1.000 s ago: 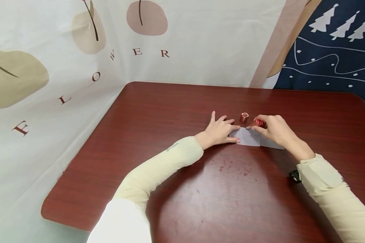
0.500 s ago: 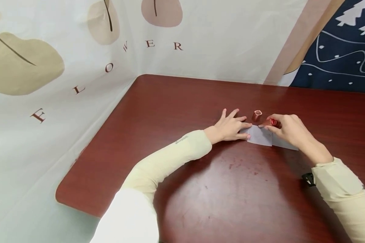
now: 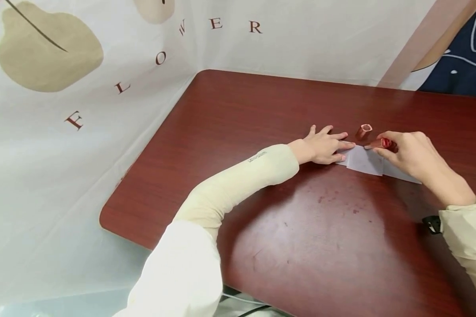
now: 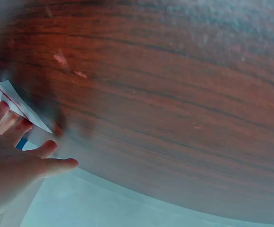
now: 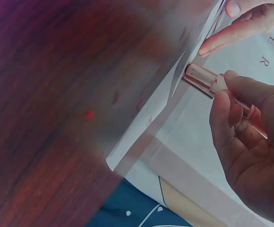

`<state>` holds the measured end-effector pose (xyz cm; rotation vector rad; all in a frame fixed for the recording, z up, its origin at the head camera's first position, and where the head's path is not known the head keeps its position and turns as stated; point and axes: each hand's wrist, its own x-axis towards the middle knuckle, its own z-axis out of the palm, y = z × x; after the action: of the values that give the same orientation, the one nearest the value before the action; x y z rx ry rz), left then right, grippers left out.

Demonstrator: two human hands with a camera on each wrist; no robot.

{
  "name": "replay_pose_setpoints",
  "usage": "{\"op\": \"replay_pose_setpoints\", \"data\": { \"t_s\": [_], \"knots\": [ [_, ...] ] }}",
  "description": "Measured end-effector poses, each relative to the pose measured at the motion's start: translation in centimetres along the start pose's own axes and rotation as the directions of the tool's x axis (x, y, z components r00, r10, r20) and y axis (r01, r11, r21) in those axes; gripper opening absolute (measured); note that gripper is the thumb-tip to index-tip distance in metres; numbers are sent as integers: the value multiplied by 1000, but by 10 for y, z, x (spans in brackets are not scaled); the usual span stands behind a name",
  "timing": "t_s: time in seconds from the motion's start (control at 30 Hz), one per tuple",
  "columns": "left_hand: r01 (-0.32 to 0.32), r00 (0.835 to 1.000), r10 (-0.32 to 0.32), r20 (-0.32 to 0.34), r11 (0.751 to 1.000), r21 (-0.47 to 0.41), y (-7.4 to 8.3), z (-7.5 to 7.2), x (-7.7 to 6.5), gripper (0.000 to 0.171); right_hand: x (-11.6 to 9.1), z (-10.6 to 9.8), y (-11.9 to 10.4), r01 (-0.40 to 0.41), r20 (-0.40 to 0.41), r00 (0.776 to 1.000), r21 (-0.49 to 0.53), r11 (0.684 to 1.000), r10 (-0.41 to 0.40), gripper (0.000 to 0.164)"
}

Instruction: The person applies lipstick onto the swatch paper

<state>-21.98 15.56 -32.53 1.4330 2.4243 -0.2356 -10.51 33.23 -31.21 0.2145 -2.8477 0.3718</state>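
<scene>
A white strip of paper with fold lines lies on the table. Spread and straight, the fingers of my left hand rest on its left end. My right hand pinches a rose-gold lipstick between thumb and fingers, tilted, with its dark tip at the paper's far edge. Whether the tip touches the paper cannot be told. Behind the paper stands a rose-gold cap, upright with its opening on top. In the right wrist view the lipstick tube points at the paper, close to the left hand's fingertips.
The dark red-brown table has a rounded corner at the left. Small reddish marks dot its surface in front of the paper. A printed cloth hangs behind and at the left. A dark wristband shows under the right sleeve.
The head view has turned down and left, so everything sits farther right and higher in it. Both hands, the lipstick, the cap and the paper keep nearly the same places relative to each other.
</scene>
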Motion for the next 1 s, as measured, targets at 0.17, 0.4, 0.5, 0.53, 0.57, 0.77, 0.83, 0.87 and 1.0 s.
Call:
{"op": "replay_pose_setpoints", "data": {
  "t_s": [0.17,0.4,0.5,0.53,0.57,0.77,0.83,0.87,1.0],
  "knots": [
    [1,1000,-1,-20,1000,17,5,0,4,50,-4,-3,1,-6,-13,1000,-8,1000,6,27],
    [-6,999,7,-50,1000,21,5,6,2,50,-7,-1,-2,-13,6,1000,4,1000,13,29],
    [-13,998,15,-68,999,38,4,7,2,50,-6,-1,-4,-9,-2,1000,3,1000,9,27],
    [-11,997,14,-71,999,41,3,8,1,50,-5,-1,-6,-3,-5,1000,3,1000,3,26],
    [-10,997,13,-75,999,44,2,8,0,50,-4,0,-7,5,-8,1000,5,1000,-5,26],
    [-1,996,5,-93,999,45,1,11,-1,50,-5,0,-8,5,11,1000,12,1000,-5,26],
    [-2,995,6,-98,999,43,2,11,0,50,-6,-1,-8,-1,17,1000,15,1000,1,28],
    [-3,995,8,-100,999,42,3,12,0,51,-7,-1,-8,-4,18,1000,15,1000,4,28],
    [0,994,5,-109,999,46,4,12,0,50,-9,-1,-8,4,8,1000,12,1000,-4,28]
  ]
}}
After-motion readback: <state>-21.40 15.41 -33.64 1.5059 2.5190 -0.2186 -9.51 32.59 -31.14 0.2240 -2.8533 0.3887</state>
